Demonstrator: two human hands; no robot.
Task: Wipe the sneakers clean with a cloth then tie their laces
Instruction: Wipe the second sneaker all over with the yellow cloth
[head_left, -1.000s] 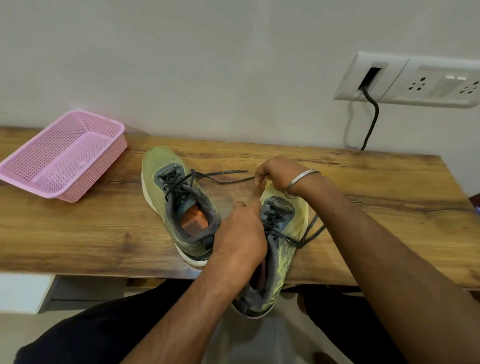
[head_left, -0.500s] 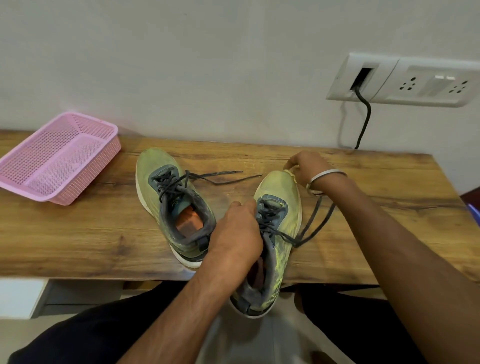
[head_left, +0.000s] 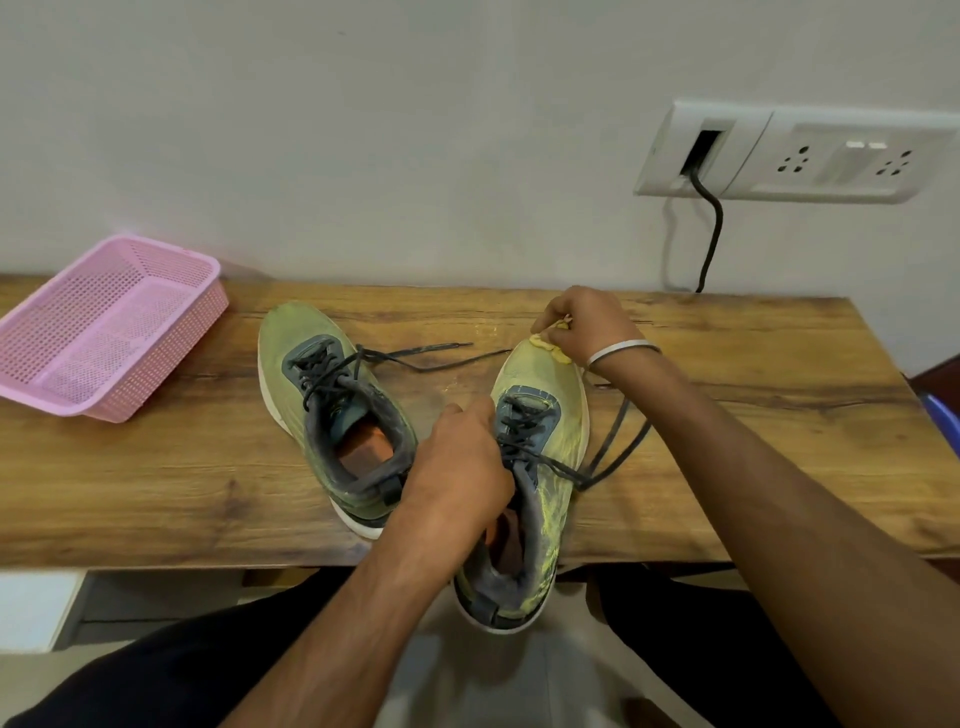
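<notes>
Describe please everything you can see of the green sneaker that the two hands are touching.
The yellow-green sneaker with grey collar and white sole lies toe toward the wall, its heel overhanging the wooden table's front edge. Its upper looks like dusty mesh, with pale smears along the side. The dark laces are untied and trail to its right. The left hand grips it at the tongue and collar, over an orange insole. The right hand presses a small yellow cloth on the toe.

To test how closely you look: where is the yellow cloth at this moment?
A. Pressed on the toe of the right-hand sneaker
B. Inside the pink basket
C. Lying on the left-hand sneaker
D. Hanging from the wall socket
A: the right hand holds the yellow cloth against the toe of the right-hand sneaker.
</notes>
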